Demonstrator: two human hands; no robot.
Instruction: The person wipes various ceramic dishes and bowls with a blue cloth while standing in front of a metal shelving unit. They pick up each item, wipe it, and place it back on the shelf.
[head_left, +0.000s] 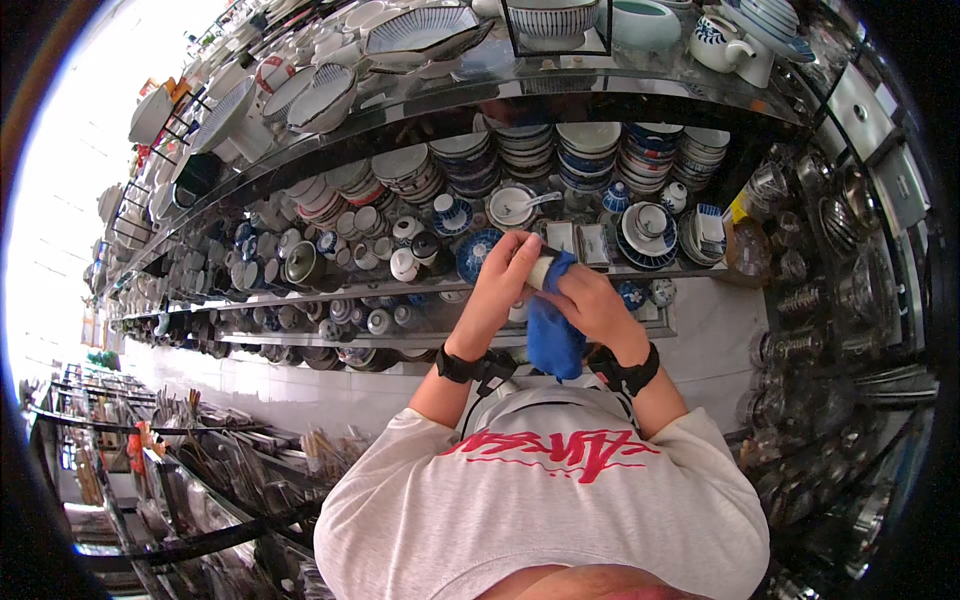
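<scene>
Both hands meet in front of my chest, above the edge of a glass shelf. My left hand (504, 271) grips a small pale ceramic piece with a dark edge (538, 274). Fingers cover most of it, so its full shape cannot be told. My right hand (598, 301) holds a blue cloth (555, 339) against the piece, and the cloth's loose end hangs below. Just beyond my left hand lies a blue patterned plate (477, 253). Farther back, a white spoon (543, 200) rests across a pale bowl (513, 206).
Stacked bowls (587, 154) line the back of this shelf. Two rectangular dishes (592, 244) and a stacked cup-and-plate set (648, 229) stand to the right. Overhead, a glass shelf (427, 105) carries more crockery. Racks of metalware (802, 300) and utensils (247, 465) flank me.
</scene>
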